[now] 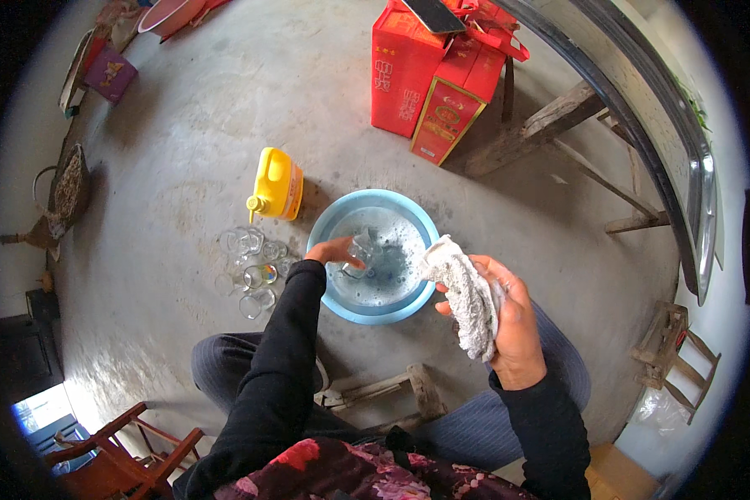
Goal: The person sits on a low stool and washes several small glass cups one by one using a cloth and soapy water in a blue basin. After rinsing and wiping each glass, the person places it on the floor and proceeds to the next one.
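A blue plastic basin (377,319) of soapy water (406,250) stands on the floor before me. My left hand (336,251) reaches over its left rim, fingers around a clear drinking glass (364,247) at the suds. In my right hand (506,312) is a wet, off-white cloth (462,294), held up just beyond the basin's right rim. Several clear glasses (250,269) are grouped on the floor left of the basin, one with a coloured print. Behind them a yellow detergent jug (278,184) with a pump top stands upright.
Red gift boxes (406,75) with a dark phone-like slab (434,14) on top stand at the back. A wooden trestle (537,128) supports a large dark-edged panel at right. A wicker basket (69,187) sits along the left wall; a wooden chair (125,456) is at lower left.
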`<act>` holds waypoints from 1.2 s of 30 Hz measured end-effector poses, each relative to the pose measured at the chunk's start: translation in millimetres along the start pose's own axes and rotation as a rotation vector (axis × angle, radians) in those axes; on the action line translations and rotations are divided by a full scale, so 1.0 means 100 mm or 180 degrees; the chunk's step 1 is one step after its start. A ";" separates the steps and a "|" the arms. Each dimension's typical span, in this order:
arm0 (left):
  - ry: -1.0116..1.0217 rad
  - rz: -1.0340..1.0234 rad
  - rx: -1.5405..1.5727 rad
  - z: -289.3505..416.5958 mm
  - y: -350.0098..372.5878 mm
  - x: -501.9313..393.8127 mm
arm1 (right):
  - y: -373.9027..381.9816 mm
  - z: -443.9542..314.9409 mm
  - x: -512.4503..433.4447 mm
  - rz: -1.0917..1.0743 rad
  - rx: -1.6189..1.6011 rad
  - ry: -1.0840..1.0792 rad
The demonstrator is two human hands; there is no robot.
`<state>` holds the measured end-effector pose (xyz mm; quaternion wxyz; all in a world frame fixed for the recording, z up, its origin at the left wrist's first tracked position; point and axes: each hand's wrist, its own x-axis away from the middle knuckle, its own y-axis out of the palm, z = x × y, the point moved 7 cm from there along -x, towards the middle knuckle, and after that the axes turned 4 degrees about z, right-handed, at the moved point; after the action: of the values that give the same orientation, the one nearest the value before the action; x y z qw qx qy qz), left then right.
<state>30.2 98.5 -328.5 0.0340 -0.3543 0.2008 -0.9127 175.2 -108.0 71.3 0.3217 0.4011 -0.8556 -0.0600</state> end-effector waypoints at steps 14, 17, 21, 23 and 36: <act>-0.0508 0.3564 0.2192 0.28 0.07 0.13 | 0.03 -0.01 0.02 0.0026 0.0030 0.0020; -0.0539 0.2719 0.2389 0.09 0.13 0.08 | 0.05 0.00 0.00 -0.0020 -0.0015 0.0025; -0.0497 0.0884 0.2736 0.40 0.22 0.26 | -0.03 0.01 0.03 0.0096 0.0112 0.0210; -0.0690 0.0793 0.2930 0.33 0.39 0.40 | -0.04 0.01 0.04 0.0103 0.0123 0.0195; -0.0592 0.2597 -0.0357 0.49 0.45 0.25 | -0.02 0.00 0.05 0.0069 0.0031 0.0138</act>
<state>40.5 35.4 -297.3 0.3913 -0.3280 0.3700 -0.7762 174.7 -112.8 73.0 0.3389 0.3945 -0.8530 -0.0437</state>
